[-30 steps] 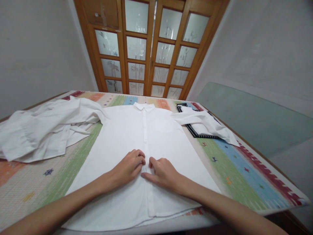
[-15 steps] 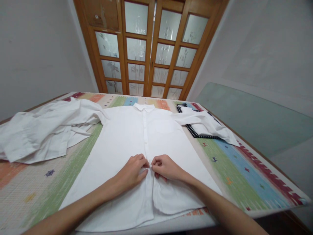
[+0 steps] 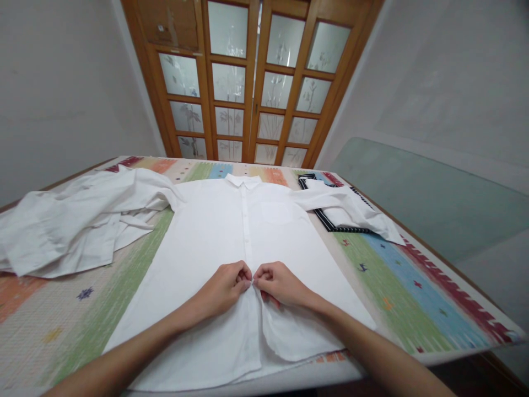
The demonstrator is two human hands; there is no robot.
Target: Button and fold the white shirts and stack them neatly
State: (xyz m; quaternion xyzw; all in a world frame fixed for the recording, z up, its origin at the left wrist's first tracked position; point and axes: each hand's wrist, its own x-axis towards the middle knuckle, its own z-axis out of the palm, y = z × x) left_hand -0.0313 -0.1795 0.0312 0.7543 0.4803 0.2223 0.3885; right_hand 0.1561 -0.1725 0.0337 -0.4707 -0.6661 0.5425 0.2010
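Note:
A white button-up shirt (image 3: 210,231) lies front side up, its collar at the far end and its hem towards me. Buttons run down the middle; above my hands the front is closed, and below them the two edges part. My left hand (image 3: 231,284) pinches the placket between thumb and fingers. Right beside it, my right hand (image 3: 276,281) pinches the other front edge, fingertips almost meeting those of the left. The button between the fingertips is too small and covered to make out clearly.
Crumpled white clothing (image 3: 78,220) lies to the left, against the shirt's sleeve. At the right, a folded black-and-white garment (image 3: 330,223) sits under the other sleeve. A patterned cloth (image 3: 388,303) covers the table. Wooden doors (image 3: 252,110) with glass panes stand beyond.
My left fingers have closed into a tighter pinch, and both hands' fingertips have come closer together at the placket. The gap below them has widened slightly.

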